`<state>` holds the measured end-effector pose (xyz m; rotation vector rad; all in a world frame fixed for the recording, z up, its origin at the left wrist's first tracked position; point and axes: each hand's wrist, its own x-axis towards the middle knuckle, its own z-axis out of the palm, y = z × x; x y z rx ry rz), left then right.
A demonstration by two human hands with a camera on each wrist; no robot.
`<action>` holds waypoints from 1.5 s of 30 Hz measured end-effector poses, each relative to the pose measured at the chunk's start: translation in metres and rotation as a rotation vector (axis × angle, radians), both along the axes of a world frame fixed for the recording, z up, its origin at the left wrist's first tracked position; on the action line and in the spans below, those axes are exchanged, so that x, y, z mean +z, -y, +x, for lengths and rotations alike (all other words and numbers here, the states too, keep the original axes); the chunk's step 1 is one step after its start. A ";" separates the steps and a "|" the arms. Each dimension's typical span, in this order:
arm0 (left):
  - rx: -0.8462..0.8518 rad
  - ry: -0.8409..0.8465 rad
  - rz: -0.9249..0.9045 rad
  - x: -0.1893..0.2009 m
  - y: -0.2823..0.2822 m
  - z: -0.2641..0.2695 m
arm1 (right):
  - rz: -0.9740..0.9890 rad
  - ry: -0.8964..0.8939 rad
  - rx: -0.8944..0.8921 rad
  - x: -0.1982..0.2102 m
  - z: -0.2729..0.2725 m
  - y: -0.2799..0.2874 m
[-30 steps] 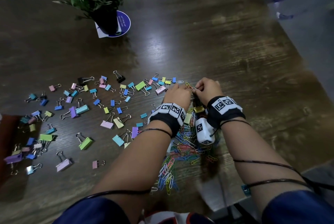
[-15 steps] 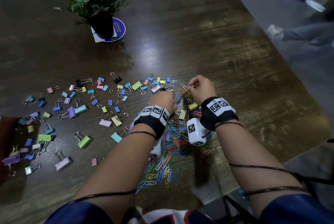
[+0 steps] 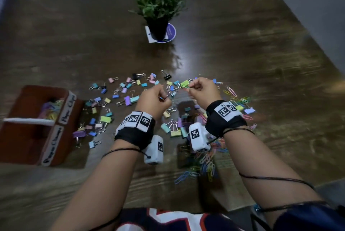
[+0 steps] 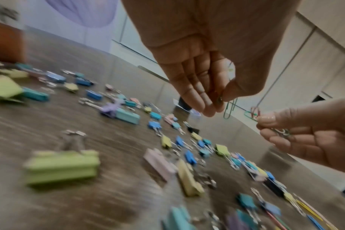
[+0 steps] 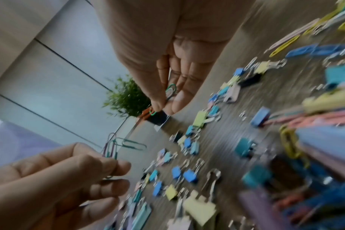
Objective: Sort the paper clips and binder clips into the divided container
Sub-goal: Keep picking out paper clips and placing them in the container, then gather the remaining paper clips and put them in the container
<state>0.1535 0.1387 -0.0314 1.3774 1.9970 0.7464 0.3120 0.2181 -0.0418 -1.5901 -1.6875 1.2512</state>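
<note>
Both hands are raised above the wooden table, side by side. My left hand (image 3: 158,98) pinches a few paper clips (image 4: 229,109) between thumb and fingers; a teal and a purple one (image 5: 116,144) stick out. My right hand (image 3: 200,91) pinches other paper clips (image 5: 170,91), green and orange. Coloured binder clips (image 3: 130,99) lie scattered under and left of the hands. A heap of paper clips (image 3: 207,161) lies beneath my right wrist. The brown divided container (image 3: 11,137) stands at the left, its far compartment holding paper clips (image 3: 50,109), with handwritten labels on its side.
A potted green plant (image 3: 158,5) stands on a round blue mat at the back centre of the table. More paper clips (image 3: 239,100) lie right of my right hand. The table's right edge runs diagonally, with grey floor beyond.
Both hands have lifted off the paper clip heap with clips pinched in them and have drawn apart. The head view has swung left, bringing the container into sight.
</note>
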 end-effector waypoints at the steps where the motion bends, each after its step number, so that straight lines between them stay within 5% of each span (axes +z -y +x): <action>1: 0.040 0.000 0.010 0.002 0.010 -0.013 | -0.007 -0.015 0.029 0.000 -0.015 0.006; 10: 0.369 -0.038 0.105 0.025 0.105 -0.132 | -0.016 -0.100 0.278 0.002 -0.123 0.061; 18: 0.649 -0.203 0.087 0.042 0.140 -0.210 | -0.027 -0.038 0.320 0.001 -0.156 0.088; 25: 0.543 -0.363 -0.139 0.040 0.124 -0.234 | -0.085 -0.029 0.289 -0.002 -0.148 0.091; 33: 0.547 -0.504 -0.163 0.030 0.166 -0.247 | -0.148 -0.101 0.240 -0.004 -0.147 0.088; 45: 0.553 -0.519 0.002 -0.015 0.206 -0.253 | -0.098 -0.295 0.323 0.028 -0.254 0.117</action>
